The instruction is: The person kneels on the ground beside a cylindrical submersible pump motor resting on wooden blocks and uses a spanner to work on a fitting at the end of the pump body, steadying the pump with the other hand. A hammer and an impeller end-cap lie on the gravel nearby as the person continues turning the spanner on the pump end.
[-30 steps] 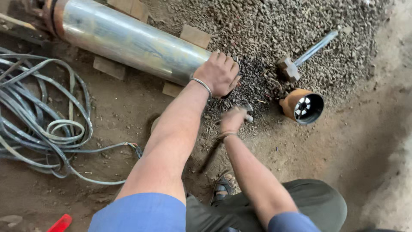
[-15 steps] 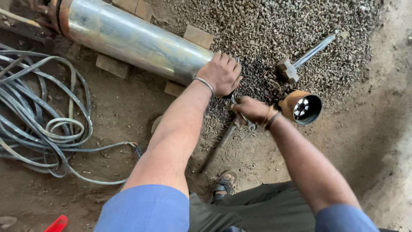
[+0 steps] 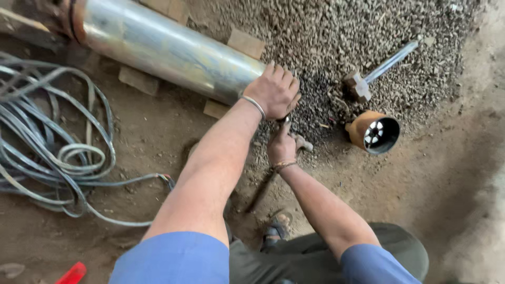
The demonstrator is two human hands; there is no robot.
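- A person crouched on a dirt floor (image 3: pixel 158 131) lays the left hand (image 3: pixel 273 92) flat, fingers spread and gripping nothing, over the open end of a long steel cylinder (image 3: pixel 168 50).
- The cylinder lies on its side on wooden blocks (image 3: pixel 244 43), its long axis running from the floor's top left corner down toward the middle, its near end pointing at the gravel heap (image 3: pixel 336 37).
- The right hand (image 3: pixel 282 148) sits just below the left, fingers curled around a thin dark tool (image 3: pixel 263 190) whose handle slants down and left across the dirt; its working tip is hidden beneath the left hand.
- To the right, a short rusty cup-shaped housing (image 3: pixel 371 131) lies on its side, mouth facing lower right, with pale vanes showing inside it.
- Above it a hammer (image 3: pixel 379 71) rests on the gravel, head toward the middle, handle pointing to the top right corner.
- Coiled grey cable (image 3: pixel 58 152) fills the left edge of the floor.
- A red object (image 3: pixel 73 273) pokes in at the bottom left corner.
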